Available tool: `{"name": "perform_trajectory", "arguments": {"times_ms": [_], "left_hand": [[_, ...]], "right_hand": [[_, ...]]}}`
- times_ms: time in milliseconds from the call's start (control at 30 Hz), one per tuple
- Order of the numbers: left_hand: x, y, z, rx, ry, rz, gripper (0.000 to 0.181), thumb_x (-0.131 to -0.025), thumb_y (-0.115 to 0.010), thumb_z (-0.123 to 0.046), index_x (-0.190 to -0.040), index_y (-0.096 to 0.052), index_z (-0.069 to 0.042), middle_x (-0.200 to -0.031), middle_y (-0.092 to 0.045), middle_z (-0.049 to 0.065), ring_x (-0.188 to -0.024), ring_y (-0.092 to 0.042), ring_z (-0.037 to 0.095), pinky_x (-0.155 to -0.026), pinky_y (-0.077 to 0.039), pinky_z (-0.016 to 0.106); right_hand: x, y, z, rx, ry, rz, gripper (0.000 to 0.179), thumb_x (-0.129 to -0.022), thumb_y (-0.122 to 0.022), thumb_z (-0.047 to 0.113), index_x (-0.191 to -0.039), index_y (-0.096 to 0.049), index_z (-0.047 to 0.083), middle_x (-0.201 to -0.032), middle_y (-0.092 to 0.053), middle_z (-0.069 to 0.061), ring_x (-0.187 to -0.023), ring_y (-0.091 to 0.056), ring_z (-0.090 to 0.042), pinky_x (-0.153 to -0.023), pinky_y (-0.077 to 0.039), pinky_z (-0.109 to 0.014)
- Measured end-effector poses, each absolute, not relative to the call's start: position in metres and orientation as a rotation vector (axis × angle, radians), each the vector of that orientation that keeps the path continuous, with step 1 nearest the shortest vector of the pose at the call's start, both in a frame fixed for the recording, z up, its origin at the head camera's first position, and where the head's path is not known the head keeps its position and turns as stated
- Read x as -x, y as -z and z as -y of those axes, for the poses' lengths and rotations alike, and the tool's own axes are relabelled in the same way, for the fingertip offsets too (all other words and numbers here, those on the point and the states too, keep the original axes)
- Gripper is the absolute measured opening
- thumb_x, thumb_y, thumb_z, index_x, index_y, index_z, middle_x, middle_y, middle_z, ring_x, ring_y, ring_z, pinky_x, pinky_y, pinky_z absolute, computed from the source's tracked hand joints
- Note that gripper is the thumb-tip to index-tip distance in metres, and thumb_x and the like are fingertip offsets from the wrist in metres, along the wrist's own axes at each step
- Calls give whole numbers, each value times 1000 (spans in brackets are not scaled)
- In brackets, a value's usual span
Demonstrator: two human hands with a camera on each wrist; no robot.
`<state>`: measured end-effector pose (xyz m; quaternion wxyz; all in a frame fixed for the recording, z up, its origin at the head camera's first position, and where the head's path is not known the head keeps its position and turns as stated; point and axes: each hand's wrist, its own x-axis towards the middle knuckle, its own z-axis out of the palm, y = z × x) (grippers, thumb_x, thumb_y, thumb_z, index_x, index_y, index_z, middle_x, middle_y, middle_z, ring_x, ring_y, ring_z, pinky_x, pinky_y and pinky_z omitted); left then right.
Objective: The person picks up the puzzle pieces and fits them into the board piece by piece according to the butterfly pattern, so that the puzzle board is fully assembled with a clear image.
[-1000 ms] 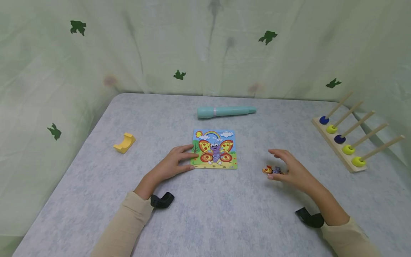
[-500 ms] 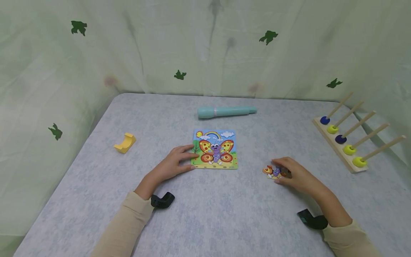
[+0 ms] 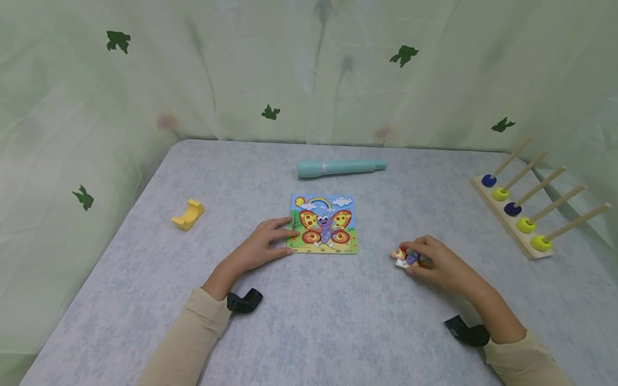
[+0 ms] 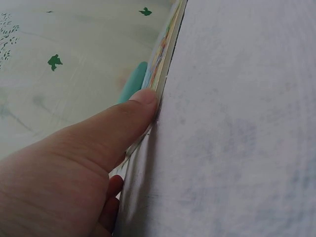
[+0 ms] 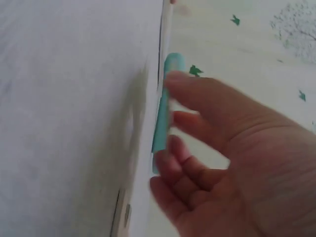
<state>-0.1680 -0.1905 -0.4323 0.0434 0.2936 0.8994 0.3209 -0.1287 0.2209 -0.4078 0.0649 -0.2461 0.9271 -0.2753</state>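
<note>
A square butterfly puzzle (image 3: pixel 323 225) lies flat near the middle of the table. My left hand (image 3: pixel 263 244) rests on its left edge, fingers spread and nearly straight. In the left wrist view the left thumb (image 4: pixel 143 98) lies along the puzzle's edge (image 4: pixel 160 74). Right of the puzzle, my right hand (image 3: pixel 446 265) pinches small colourful butterfly puzzle pieces (image 3: pixel 409 258) between thumb and fingers; they sit tilted, partly covered by the fingertips. From the right wrist, the hand (image 5: pixel 232 143) shows with thumb and fingers bent, the pieces hardly visible.
A turquoise microphone-shaped toy (image 3: pixel 340 168) lies behind the puzzle. At the left is a yellow curved block (image 3: pixel 188 215). A wooden peg rack (image 3: pixel 512 217) with blue and yellow beads stands at the right, its pegs slanting outward. Pale curtains (image 3: pixel 309 69) enclose the table.
The right hand has closed its thumb and fingers on the puzzle pieces, which have tilted and shifted slightly left. My left hand and the puzzle have stayed in place.
</note>
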Motion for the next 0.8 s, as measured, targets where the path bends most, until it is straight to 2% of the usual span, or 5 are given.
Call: {"name": "perform_trajectory", "arguments": {"times_ms": [367, 633, 733, 800], "left_hand": [[169, 434, 191, -908, -973, -2752, 41, -83, -65, -32, -121, -60, -16, -140, -34, 10, -127, -26, 31, -100, -21, 50], [169, 433, 190, -905, -979, -2750, 41, -83, -65, -32, -120, -60, -16, -139, -34, 10, -127, -26, 31, -100, -21, 50], [169, 433, 190, -911, -974, -2751, 41, -83, -65, -32, -120, -60, -17, -139, -34, 10, -127, -26, 31, -99, -21, 50], [169, 433, 190, -918, -971, -2754, 41, -83, -65, -32, -120, -60, -16, -139, -35, 10, -127, -26, 31, -99, -21, 50]], "right_hand": [[136, 385, -166, 956, 1098, -2853, 48, -76, -72, 11, -121, -56, 5, -102, -48, -8, -79, -43, -16, -61, -41, -33], [152, 383, -114, 995, 1203, -2746, 48, -78, -71, 12, -123, -55, 6, -108, -48, -13, -83, -44, -18, -65, -42, -35], [160, 389, -98, 973, 1171, -2716, 46, -78, -71, 15, -121, -56, 8, -109, -49, -11, -90, -46, -20, -70, -43, -35], [165, 393, -89, 953, 1136, -2700, 44, -78, -71, 17, -120, -57, 9, -108, -49, -10, -89, -45, -20, -70, -43, -33]]}}
